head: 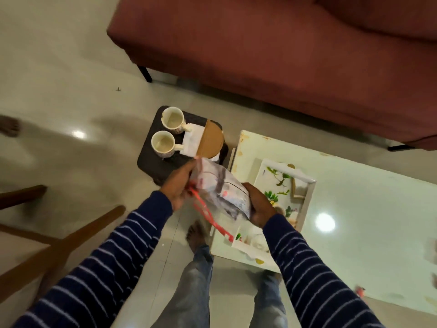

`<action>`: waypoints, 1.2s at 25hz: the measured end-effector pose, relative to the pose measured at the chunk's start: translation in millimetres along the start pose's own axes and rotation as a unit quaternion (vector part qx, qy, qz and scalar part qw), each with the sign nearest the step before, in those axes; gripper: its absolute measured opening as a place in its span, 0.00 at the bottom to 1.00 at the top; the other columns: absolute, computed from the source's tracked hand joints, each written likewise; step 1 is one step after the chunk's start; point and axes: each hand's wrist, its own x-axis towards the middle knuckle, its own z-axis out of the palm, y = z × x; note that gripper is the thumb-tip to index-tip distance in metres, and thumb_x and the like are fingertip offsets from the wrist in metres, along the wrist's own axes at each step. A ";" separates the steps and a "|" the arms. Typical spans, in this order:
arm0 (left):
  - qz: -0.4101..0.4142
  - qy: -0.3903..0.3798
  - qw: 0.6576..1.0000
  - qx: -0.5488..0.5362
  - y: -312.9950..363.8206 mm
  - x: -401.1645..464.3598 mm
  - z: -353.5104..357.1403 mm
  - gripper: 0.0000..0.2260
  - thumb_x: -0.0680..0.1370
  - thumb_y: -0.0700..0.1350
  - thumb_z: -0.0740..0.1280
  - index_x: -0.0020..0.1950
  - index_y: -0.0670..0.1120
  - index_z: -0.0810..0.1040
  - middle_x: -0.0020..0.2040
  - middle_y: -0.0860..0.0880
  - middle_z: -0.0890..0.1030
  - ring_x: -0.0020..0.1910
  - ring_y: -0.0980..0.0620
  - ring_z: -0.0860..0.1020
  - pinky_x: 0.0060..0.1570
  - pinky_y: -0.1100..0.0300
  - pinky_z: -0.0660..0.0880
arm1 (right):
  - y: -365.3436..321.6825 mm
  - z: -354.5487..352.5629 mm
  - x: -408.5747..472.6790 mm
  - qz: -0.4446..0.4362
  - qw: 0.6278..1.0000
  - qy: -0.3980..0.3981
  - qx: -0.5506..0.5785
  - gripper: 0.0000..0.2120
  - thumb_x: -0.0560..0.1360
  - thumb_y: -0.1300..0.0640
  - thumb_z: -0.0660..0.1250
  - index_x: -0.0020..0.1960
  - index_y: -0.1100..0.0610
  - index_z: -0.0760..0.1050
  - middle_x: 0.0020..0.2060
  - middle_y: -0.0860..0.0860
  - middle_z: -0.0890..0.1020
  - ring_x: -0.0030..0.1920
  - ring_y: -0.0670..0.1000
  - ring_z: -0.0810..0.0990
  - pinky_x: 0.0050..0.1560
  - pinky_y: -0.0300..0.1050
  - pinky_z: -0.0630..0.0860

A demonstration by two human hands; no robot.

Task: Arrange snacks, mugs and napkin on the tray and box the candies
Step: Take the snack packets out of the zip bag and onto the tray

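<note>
Both hands hold a clear plastic snack bag [221, 187] with a red strip [208, 215] dangling from it. My left hand [179, 183] grips its upper left end and my right hand [259, 204] grips its lower right end, above the near left edge of the white floral tray [307, 192]. Two cream mugs [172, 120] [163, 143] stand on a dark stool [156, 166], beside a white napkin [192, 142] and a brown round box lid [211, 140].
The tray lies on a glossy white low table [354, 197]. A maroon sofa [283, 55] runs behind it. Wooden chair legs [59, 242] cross at the lower left. My feet and jeans [198, 268] are below, and another person's foot [9, 125] shows at the left edge.
</note>
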 end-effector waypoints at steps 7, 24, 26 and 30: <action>0.075 0.013 0.997 0.021 9.4 -97.9 179.4 0.13 0.76 0.41 0.69 0.60 0.48 0.72 0.40 0.46 0.85 0.34 0.52 0.83 0.38 0.52 0.80 | -33.9 -107.8 -144.0 -0.006 0.999 0.042 -0.018 0.18 0.84 0.49 0.53 0.52 0.60 0.76 0.39 0.59 0.84 0.41 0.60 0.83 0.53 0.57 0.80; 0.158 -0.010 0.986 -0.056 -33.1 -233.3 495.3 0.17 0.63 0.47 0.80 0.43 0.42 0.78 0.30 0.46 0.81 0.30 0.52 0.82 0.35 0.60 0.80 | -80.1 -362.0 -387.9 -0.207 0.954 0.159 -0.147 0.31 0.78 0.30 0.51 0.67 0.49 0.74 0.65 0.50 0.77 0.63 0.53 0.75 0.61 0.56 0.70; 0.162 -0.007 0.985 -0.053 -33.5 -238.7 508.4 0.17 0.62 0.47 0.80 0.42 0.42 0.78 0.30 0.47 0.81 0.30 0.52 0.82 0.36 0.60 0.80 | -98.1 -352.8 -416.9 -0.309 0.930 0.142 -0.139 0.27 0.79 0.32 0.51 0.60 0.46 0.79 0.60 0.48 0.82 0.59 0.50 0.80 0.58 0.52 0.75; 0.173 -0.016 0.983 -0.051 -29.1 -250.6 518.3 0.15 0.64 0.47 0.79 0.43 0.42 0.79 0.32 0.46 0.83 0.32 0.52 0.83 0.36 0.60 0.81 | -120.0 -326.1 -466.4 -0.455 0.839 0.157 -0.255 0.20 0.78 0.35 0.60 0.55 0.45 0.83 0.47 0.41 0.86 0.49 0.38 0.82 0.47 0.41 0.75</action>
